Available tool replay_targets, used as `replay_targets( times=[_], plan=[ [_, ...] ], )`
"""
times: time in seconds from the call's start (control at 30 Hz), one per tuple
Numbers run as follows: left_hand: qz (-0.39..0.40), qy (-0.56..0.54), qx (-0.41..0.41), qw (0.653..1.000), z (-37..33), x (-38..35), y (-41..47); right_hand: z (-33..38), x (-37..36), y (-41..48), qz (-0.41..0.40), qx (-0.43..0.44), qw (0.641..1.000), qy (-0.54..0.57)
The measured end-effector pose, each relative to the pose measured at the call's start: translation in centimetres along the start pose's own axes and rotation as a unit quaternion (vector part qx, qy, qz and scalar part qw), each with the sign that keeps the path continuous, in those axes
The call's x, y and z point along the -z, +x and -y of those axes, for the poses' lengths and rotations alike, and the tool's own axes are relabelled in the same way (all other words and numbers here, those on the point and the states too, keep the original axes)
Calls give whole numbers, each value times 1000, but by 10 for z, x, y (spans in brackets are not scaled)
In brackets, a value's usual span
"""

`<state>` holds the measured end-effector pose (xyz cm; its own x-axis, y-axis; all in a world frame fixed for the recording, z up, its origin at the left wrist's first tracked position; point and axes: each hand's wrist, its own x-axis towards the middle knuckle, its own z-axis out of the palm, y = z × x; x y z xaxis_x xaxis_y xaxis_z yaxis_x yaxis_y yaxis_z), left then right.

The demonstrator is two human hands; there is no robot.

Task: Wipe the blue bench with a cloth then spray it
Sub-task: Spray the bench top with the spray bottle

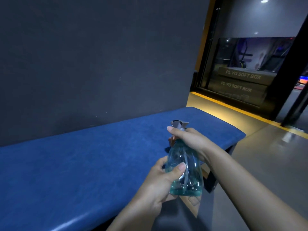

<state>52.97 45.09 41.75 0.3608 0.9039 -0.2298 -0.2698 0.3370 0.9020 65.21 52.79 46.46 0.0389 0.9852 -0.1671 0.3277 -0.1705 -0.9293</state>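
The blue padded bench (86,157) runs from the lower left to the middle right, against a dark wall. Over its front right part I hold a clear teal spray bottle (185,170) with a little liquid in its base and a grey trigger head. My left hand (160,184) grips the bottle's lower body from the left. Around the neck and trigger head closes my right hand (188,139). The nozzle points away from me and left, towards the bench top. No cloth is in view.
A dark wall (100,64) stands right behind the bench. To the right lie a grey floor (260,164), a yellow-edged step (233,107) and a glass front with stacked boxes marked "PLYO SOFT BOX" (241,80). A black bench leg (211,182) shows under the seat.
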Motion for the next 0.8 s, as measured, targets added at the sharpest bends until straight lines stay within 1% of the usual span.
replay_targets(
  times=[0.07, 0.13, 0.23, 0.37, 0.43, 0.53, 0.63, 0.7, 0.8],
  plan=[
    [15, 17, 8, 1000, 4, -3, -2, -3, 3, -2, -2, -11, 1000, -20],
    [35, 31, 19, 999, 9, -8, -5, -9, 7, -4, -22, -14, 999, -43],
    [64, 26, 43, 997, 15, -14, -5, -24, 15, -6, -47, -34, 996, -64],
    [74, 20, 47, 996, 23, -20, 3, -37, 23, -7, -64, -46, 995, -65],
    [62, 19, 42, 997, 22, -22, 9, -36, 27, -5, -72, -35, 996, -45],
    [44, -18, 37, 998, 12, -24, 19, -24, 31, 2, -70, 2, 997, -14],
    [-4, -59, 25, 998, 1, -27, 37, -12, 37, 19, -95, 25, 995, 25],
    [-52, -100, 21, 993, -5, -29, 51, -7, 41, 38, -121, 18, 991, 51],
    [-54, -119, 34, 991, -9, -33, 69, -5, 45, 64, -162, -5, 985, 67]
  ],
)
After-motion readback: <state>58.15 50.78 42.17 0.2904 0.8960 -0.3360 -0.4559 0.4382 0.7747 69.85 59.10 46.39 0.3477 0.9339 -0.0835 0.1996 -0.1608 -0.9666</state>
